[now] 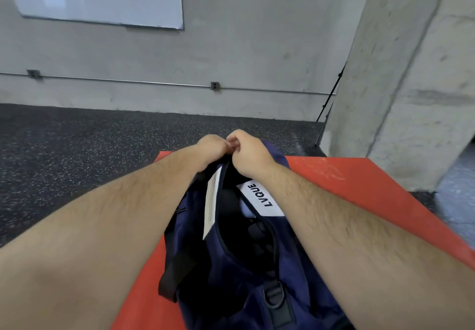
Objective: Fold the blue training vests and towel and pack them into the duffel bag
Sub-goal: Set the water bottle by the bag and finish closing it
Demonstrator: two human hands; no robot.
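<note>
Leftmost, the black carry strap (174, 260) hangs slack over the left flank of the navy duffel bag (231, 265). The bag lies lengthwise on the left part of the red bench (359, 188), its far end close to the bench's far edge. The left hand (212, 145) reaches to that far end with its fingers curled down onto the bag; what exactly they clasp is hidden behind the knuckles. A paper tag (212, 201) lies along the left lip of the open zip mouth. Touching the left one, the right hand (246, 153) is curled too, thumb and fingers pinching something small at the zip's far end. It is probably the pull, though I cannot tell. Right of the mouth sits a white label (259, 199), and nearer, a D-ring (275, 295). Neither vests nor towel can be made out; the interior is dark. The bag looks soft, light and floppy, thin cloth that would sag when tugged. So one hand should anchor the fabric by the zip end while the other draws the pull, and the strap serves for lifting.
</note>
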